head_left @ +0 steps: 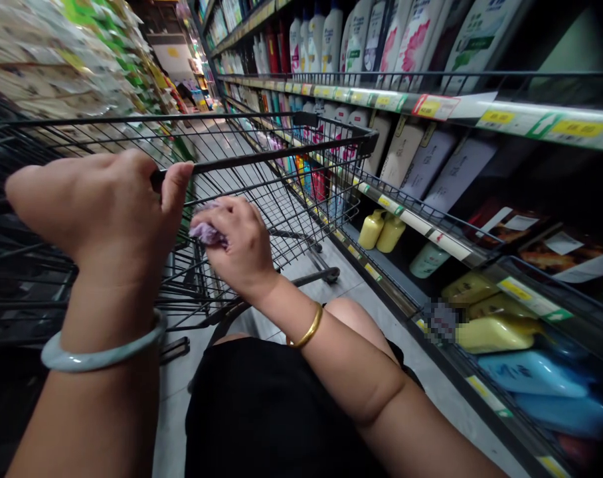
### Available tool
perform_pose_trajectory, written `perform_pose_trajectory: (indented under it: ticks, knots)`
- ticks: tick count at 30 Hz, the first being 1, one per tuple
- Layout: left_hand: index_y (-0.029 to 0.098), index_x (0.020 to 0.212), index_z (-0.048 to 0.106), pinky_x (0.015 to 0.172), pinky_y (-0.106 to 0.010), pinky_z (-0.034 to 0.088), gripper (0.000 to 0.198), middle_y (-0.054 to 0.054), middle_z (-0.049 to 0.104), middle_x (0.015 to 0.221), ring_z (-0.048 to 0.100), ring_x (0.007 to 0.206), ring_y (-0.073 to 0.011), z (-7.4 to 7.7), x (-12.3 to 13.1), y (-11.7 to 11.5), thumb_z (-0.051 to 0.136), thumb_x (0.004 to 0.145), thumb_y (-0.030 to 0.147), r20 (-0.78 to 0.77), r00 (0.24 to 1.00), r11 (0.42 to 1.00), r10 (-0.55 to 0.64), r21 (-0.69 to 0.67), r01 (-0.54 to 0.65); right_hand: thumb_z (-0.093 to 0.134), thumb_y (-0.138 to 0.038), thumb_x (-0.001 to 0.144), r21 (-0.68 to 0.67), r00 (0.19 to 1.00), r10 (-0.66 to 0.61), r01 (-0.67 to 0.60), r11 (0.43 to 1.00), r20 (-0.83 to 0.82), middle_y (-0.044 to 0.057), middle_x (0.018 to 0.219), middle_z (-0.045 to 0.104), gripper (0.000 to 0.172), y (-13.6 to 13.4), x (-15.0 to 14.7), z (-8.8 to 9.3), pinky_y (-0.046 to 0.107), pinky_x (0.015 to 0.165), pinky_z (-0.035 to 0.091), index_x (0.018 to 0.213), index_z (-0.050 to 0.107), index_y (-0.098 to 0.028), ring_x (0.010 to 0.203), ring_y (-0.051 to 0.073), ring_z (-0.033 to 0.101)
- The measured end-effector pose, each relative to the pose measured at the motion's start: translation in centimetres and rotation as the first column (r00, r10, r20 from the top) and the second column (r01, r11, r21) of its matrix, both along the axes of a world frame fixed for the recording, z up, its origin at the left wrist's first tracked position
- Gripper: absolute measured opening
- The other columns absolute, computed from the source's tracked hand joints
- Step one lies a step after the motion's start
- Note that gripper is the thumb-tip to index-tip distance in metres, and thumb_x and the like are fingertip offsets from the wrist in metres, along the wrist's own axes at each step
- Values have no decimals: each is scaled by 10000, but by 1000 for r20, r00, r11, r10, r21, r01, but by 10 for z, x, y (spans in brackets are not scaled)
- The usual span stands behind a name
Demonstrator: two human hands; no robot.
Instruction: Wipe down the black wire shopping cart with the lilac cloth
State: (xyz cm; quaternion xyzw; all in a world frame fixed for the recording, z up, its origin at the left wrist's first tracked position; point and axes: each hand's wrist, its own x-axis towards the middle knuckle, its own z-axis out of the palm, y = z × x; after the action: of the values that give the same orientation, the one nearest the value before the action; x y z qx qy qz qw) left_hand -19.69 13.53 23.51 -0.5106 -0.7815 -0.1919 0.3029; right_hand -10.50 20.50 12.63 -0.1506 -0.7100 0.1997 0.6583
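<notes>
My left hand (107, 206) is closed round the top rail of a black wire shopping cart (261, 160), its thumb lying along the bar. A crumpled purple cloth (208, 234) pokes out of my right hand (246, 244), whose fingers are wrapped round it. That hand is just below the rail, in front of the cart's wire side; whether it touches the wires I cannot tell. The mesh bottom of the cart shows through its side.
Shelves with a price-tag edge (406, 106) run along the right, holding shampoo bottles (416, 40). Low down lie yellow bottles (501, 333) and blue bottles (533, 373). Hanging packets (57, 73) line the left. Grey tiled floor (341, 265) lies beneath the cart.
</notes>
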Motion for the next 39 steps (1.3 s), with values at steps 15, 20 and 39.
perform_pose_trajectory:
  ticks: [15,20,39]
  knots:
    - [191,1032,714,759,-418,201,720,-117,594,823,518,820,-303,-5,-4,1,269,977,755,-124,988,995,94,35,-90,597,-14,880,-67,993,-36,43,997,111,39,1106,640,288,11,11,4,398,1066,571,991,686,-264,1147,204,628]
    - [182,1030,707,768,-424,219,742,-122,606,853,564,875,-332,-4,-4,0,247,977,761,-121,987,995,103,19,-101,502,-9,914,-105,987,-154,148,983,-49,57,1161,580,317,34,29,10,472,1133,527,1045,659,-252,1247,216,586]
    - [246,1030,698,775,-459,222,535,-123,582,833,547,887,-347,-5,-5,0,359,942,651,-88,995,998,36,52,-32,576,-41,929,-37,996,-92,93,995,9,39,1228,578,270,9,14,20,424,1166,545,1048,682,-259,1301,204,607]
